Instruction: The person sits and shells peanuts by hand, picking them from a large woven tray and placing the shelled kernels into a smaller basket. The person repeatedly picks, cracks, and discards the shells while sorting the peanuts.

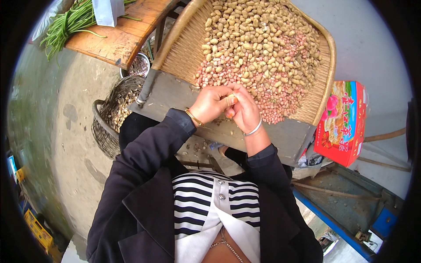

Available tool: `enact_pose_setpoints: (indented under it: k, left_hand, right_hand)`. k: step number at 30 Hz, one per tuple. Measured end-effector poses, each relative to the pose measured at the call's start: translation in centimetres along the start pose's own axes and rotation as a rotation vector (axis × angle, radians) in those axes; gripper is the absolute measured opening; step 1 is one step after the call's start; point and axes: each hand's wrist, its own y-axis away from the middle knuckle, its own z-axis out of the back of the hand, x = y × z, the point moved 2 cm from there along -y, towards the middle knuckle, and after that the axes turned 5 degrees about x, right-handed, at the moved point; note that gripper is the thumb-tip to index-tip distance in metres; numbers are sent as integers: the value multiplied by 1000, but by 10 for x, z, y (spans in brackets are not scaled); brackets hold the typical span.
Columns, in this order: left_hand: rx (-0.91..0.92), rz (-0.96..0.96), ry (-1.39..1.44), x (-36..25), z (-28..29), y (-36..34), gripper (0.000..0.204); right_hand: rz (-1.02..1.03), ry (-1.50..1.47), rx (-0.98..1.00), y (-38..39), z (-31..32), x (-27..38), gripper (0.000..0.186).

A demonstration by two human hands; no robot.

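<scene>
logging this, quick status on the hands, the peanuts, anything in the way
Left hand and right hand together, pinching what looks like a peanut. Peanut heap in woven tray just beyond. Red box off right, not in the way.

Peanuts (258, 48) in tray (180, 52) — basket (104, 141) left

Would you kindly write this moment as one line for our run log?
left hand and right hand: pinched together, apparently on a peanut | woven tray: unshelled peanuts, pink kernels | wicker basket: shells
</scene>
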Motion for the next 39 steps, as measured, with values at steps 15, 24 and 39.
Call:
enact_pose_setpoints:
  k: [15, 24, 39]
  left_hand:
    - [-10, 39, 161, 9, -5, 9, 11]
    - [30, -112, -337, 3, -4, 8, 17]
    - [-477, 42, -322, 3, 61, -12, 28]
  right_hand:
    - [56, 356, -18, 11, -3, -2, 39]
    - [-61, -45, -91, 11, -8, -6, 36]
    - [115, 320, -484, -1, 51, 14, 20]
